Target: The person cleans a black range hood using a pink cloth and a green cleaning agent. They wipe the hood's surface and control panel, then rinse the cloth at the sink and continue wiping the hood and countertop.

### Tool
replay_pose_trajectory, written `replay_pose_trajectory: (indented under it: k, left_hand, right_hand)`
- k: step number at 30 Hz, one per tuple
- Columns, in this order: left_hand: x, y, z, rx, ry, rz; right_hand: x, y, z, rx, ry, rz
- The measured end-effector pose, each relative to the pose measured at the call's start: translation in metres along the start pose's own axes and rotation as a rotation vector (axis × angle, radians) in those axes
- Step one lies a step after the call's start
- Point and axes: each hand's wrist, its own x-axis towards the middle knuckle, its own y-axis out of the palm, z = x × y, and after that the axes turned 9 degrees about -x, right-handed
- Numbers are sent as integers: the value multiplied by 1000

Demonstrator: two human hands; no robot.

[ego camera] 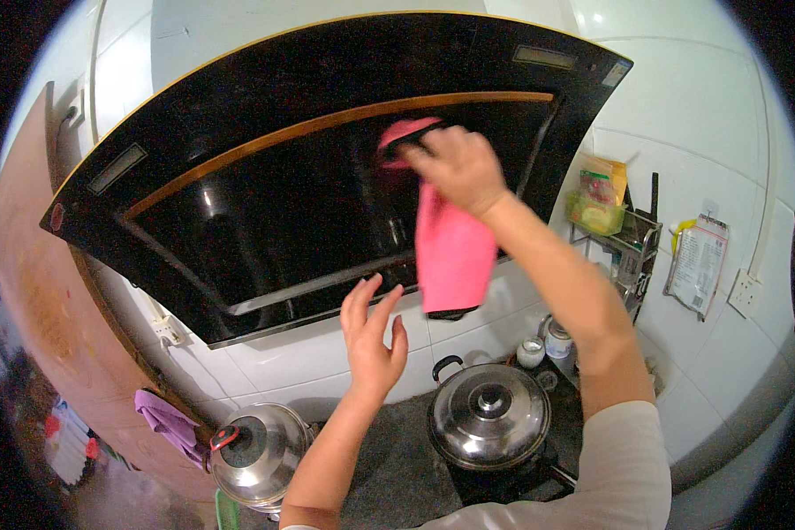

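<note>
My right hand [460, 165], blurred, holds a pink cloth [454, 258] with a dark edge against the black glass front of a range hood [285, 212]. Part of the cloth is bunched under the fingers, and the rest hangs down past the hood's lower edge. My left hand [374, 331] is raised with its fingers apart, just at the hood's lower rim, and nothing is in it. Whether its fingertips touch the rim, I cannot tell.
Below stand a lidded steel pot [490, 417] on the stove and a lidded steel vessel [262, 450] at the left. A purple cloth [169, 424] hangs beside a wooden panel [79, 318]. Jars [531, 351] and a wire rack [646, 245] holding packets are at the right.
</note>
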Motion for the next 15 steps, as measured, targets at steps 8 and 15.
replay_pose_trajectory:
  k: [8,15]
  left_hand:
    - [19,-13,26,168,-64,59]
    - [14,-23,55,335,-131,108]
  right_hand:
    - [-103,23,-65,-221,703,64]
    - [-66,12,24,67,110,72]
